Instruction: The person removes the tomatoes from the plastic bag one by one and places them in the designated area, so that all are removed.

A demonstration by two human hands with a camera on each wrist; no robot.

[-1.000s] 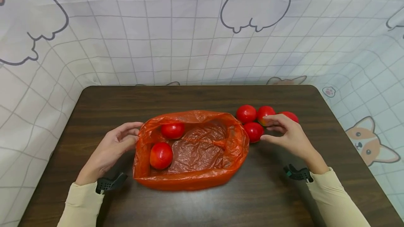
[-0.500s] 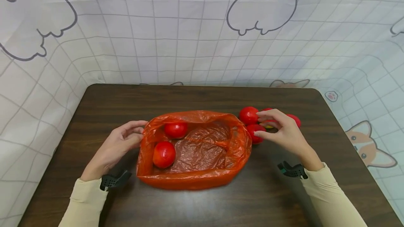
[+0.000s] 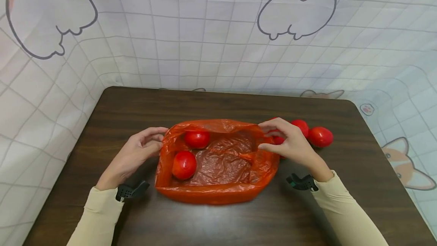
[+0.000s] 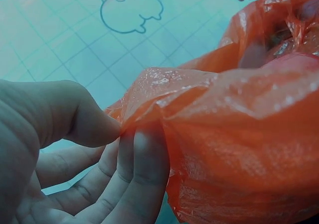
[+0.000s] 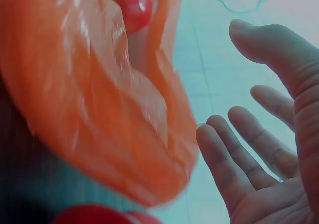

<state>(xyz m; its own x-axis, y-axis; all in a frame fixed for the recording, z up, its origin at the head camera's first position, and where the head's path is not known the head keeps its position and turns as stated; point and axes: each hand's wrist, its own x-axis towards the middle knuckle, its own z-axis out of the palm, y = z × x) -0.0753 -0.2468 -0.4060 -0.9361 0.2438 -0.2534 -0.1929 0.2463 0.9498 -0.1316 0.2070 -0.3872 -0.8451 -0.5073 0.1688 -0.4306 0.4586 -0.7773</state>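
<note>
An orange plastic bag (image 3: 218,196) stands on the table with its mouth spread wide. Inside, toward the left, lie two red round fruits: one fruit (image 3: 184,165) nearer and another fruit (image 3: 197,139) behind it. My left hand (image 3: 131,158) pinches the bag's left rim between thumb and fingers, as the left wrist view shows with the bag film (image 4: 224,119). At the right rim hovers my right hand (image 3: 290,143); in the right wrist view its fingers (image 5: 249,154) are spread beside the bag and hold nothing.
Several more red fruits lie right of the bag, among them one fruit (image 3: 320,136) at the far right; the right hand partly hides others. The dark wooden table (image 3: 211,101) ends at a white gridded curtain (image 3: 184,41) behind and along both sides.
My right hand has moved left from the fruits outside to the bag's right rim, uncovering the rightmost fruits. The left hand stays at the left rim. The head view has shifted slightly.
</note>
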